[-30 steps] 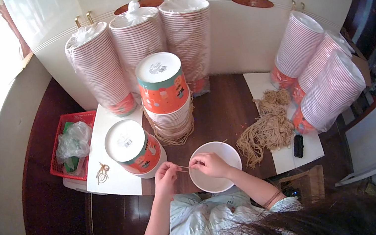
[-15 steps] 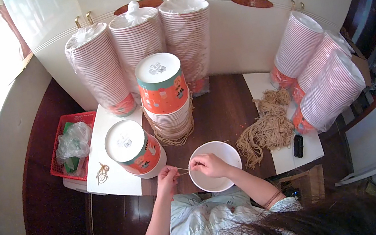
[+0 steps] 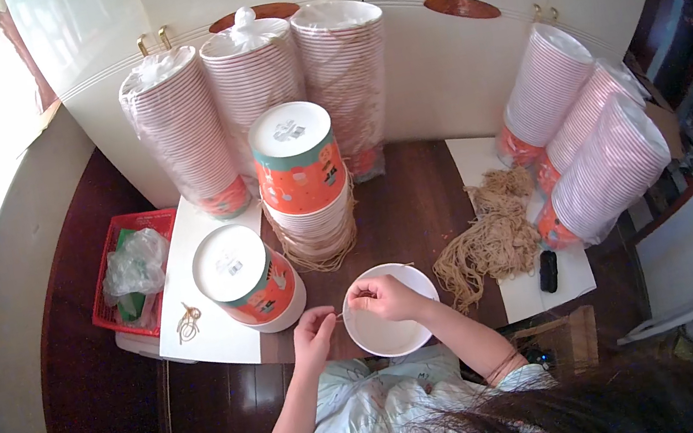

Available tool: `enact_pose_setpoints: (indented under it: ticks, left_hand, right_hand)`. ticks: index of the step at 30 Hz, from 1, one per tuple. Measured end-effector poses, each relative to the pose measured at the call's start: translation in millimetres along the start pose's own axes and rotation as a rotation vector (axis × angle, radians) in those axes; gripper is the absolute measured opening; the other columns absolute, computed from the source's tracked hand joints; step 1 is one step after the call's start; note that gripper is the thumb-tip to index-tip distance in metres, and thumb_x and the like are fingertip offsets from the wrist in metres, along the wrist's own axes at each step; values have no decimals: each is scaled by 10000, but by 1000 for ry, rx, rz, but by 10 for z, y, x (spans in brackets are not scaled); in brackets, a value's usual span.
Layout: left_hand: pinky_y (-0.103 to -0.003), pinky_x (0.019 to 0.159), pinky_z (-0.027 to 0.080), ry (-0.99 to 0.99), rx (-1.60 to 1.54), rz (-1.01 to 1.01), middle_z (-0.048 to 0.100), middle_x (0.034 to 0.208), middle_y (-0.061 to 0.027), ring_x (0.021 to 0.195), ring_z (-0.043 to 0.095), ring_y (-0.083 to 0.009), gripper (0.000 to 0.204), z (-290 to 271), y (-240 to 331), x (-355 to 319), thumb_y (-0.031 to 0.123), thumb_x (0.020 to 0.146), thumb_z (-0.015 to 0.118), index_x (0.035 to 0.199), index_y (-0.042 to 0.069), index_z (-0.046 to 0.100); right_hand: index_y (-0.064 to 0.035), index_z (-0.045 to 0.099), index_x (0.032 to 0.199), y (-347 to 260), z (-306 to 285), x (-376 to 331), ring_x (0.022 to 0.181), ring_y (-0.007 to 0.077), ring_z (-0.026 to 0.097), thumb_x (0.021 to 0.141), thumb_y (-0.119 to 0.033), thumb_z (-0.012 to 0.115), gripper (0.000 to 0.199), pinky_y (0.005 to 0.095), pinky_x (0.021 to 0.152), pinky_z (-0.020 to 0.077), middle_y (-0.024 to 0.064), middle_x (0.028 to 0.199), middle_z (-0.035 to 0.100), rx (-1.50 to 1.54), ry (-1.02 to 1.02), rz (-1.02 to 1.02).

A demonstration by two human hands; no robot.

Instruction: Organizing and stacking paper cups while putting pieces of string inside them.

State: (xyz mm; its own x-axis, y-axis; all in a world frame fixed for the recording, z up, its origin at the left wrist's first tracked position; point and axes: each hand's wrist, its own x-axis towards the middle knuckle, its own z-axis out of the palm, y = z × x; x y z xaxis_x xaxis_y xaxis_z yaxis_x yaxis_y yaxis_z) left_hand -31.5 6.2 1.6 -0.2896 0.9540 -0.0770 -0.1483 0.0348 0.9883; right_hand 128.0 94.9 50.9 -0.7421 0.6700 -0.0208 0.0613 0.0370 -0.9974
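In front of me a white paper bucket stands mouth up near the table's front edge. My right hand is over its rim, fingers pinched on a thin tan cord. At the bucket's left side, my left hand pinches the cord too, a short length showing between both hands. Left of that hand sits an upside-down orange and green printed bucket with a white base. A taller upside-down stack stands behind it, tan cords hanging around its lower part.
A heap of tan cords lies to the right, beside a small black object. Plastic-wrapped bucket stacks stand at the back and far right. Left are a loose cord bundle and a red basket holding plastic bags.
My hands have drawn closer together, so less cord shows between them. The left hand's fingers are straighter. The bucket in front of me looks shifted slightly left.
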Motion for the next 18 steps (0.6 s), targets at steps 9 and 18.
enact_pose_setpoints:
  ticks: [9,18]
  left_hand:
    - [-313,662,436,-67,605,566,568,817,-65,778,524,-229,126,105,540,27,59,672,657,781,44,596]
    - [-330,656,449,-93,878,692,562,798,-44,761,518,-236,104,126,699,40,71,654,642,743,64,589]
  right_hand:
    - [-13,552,817,-228,9,36,671,87,528,800,-99,559,87,242,619,430,31,702,570,-165,-24,-97]
    - [-42,427,881,-200,64,43,697,73,521,799,8,541,149,223,636,436,14,718,504,53,71,-156]
